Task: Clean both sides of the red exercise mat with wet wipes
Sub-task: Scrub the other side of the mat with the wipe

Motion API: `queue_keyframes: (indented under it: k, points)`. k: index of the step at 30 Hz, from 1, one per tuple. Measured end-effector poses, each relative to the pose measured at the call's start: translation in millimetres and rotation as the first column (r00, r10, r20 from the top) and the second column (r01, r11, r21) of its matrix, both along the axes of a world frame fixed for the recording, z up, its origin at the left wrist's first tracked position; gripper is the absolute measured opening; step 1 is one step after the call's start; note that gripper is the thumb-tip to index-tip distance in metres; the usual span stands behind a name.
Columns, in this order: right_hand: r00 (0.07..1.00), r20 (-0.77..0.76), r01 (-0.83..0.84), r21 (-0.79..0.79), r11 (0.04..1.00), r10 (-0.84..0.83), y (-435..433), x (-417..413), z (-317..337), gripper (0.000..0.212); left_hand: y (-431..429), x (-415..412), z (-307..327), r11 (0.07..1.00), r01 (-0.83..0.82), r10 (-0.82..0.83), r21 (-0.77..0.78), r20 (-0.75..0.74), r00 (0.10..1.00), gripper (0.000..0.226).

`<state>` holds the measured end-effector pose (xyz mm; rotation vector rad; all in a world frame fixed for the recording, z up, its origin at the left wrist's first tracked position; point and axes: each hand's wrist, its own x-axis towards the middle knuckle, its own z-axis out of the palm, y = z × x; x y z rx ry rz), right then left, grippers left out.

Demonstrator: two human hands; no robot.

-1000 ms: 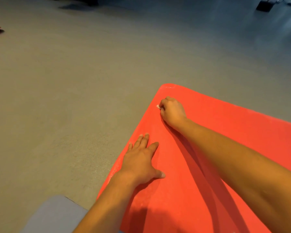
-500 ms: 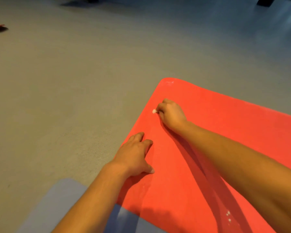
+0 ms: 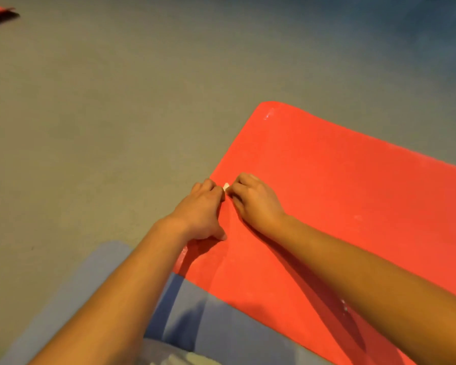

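Left hand [image 3: 200, 209]; right hand [image 3: 256, 201] (wipe [image 3: 226, 186]); red mat [image 3: 340, 180]

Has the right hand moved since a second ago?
Yes. The right hand, pinching a white wet wipe, has slid from the far corner of the red exercise mat back toward the person along its left edge, reaching the left hand.

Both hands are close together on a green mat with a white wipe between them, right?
No, the head view shows the mat is red, not green. The left hand and right hand are close together on it, white wipe between them.
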<state>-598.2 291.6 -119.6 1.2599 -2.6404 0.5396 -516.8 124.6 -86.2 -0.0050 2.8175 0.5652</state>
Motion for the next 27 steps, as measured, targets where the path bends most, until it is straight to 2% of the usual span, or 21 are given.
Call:
queue_keyframes:
  k: [4,6,8,10,15,17,21,23,25,27]
  points:
    - [0.976,-0.027,0.218,0.034,0.975,-0.217,-3,-44,5,0.012,-11,7,5,0.999,0.035,-0.034,-0.017,0.045,0.998,0.095]
    - [0.964,-0.017,0.264,0.041,0.964,-0.264,-7,-36,7,0.010,-14,9,4,1.000,0.026,-0.026,0.002,0.049,0.998,0.085]
    - [0.972,0.016,0.235,0.035,0.971,-0.236,-10,-6,9,0.010,-17,7,3,0.999,-0.015,0.015,0.044,0.008,1.000,0.065]
    - [0.988,0.065,0.137,0.017,0.990,-0.138,-8,36,7,0.012,-18,5,4,0.993,-0.073,0.076,0.090,-0.026,0.997,0.052]
    - [0.980,0.090,-0.184,0.034,0.982,0.180,13,113,5,0.015,-17,2,4,0.990,-0.098,0.102,0.106,-0.031,0.994,0.050]
    - [0.984,0.070,-0.166,0.031,0.986,0.164,11,98,5,0.017,-18,4,1,0.995,-0.069,0.069,0.078,-0.001,0.998,0.056]
    - [0.996,0.047,0.080,0.004,0.997,-0.080,-1,53,2,0.018,-17,14,4,1.000,0.025,-0.024,-0.010,0.091,0.996,0.068]
    - [0.989,0.058,0.134,0.014,0.991,-0.135,-8,52,3,0.017,-16,17,6,0.999,0.030,-0.027,-0.019,0.104,0.994,0.065]
    - [0.988,0.083,0.134,0.002,0.991,-0.134,-10,70,5,0.013,-19,16,7,1.000,-0.009,0.008,0.008,0.096,0.995,0.064]
    - [0.992,0.113,0.057,-0.015,0.998,-0.055,-5,101,7,0.010,-24,14,6,0.998,-0.055,0.052,0.027,0.096,0.994,0.066]
